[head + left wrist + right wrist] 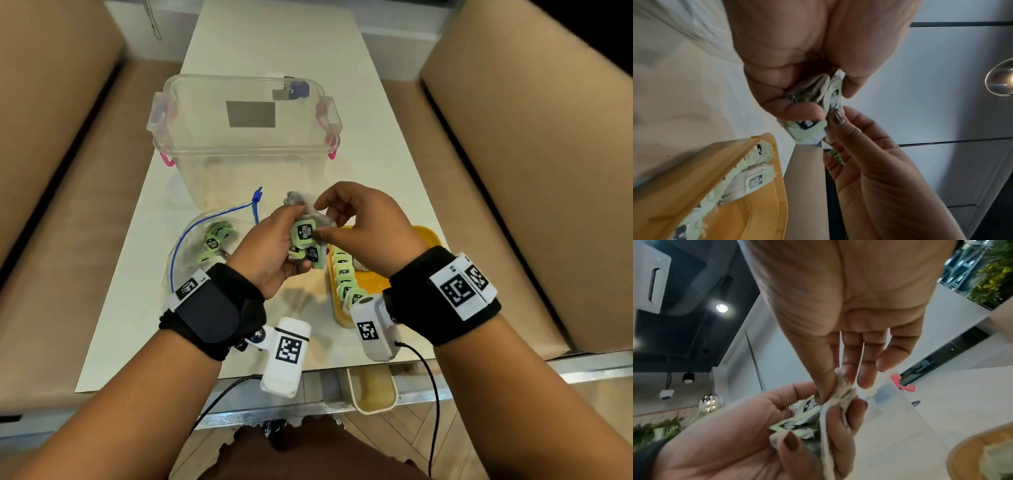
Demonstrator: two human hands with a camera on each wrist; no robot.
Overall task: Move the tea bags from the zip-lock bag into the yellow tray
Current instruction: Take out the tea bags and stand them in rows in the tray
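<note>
My left hand [274,246] grips a bunch of tea bags [303,234] with green-and-black tags, held above the table between the zip-lock bag and the tray. My right hand [356,229] pinches one tea bag [842,389] of that bunch between thumb and forefinger, its other fingers straight. The zip-lock bag [202,246] with a blue seal lies open at the left, more tea bags inside. The yellow tray [424,236] sits at the right under my right wrist, with a row of tea bags [344,274] standing along its left wall.
A clear plastic box [245,137] with pink latches stands behind my hands on the white table [281,48]. Tan sofas [534,137] flank the table on both sides. A small cream bin [373,394] sits under the table's near edge.
</note>
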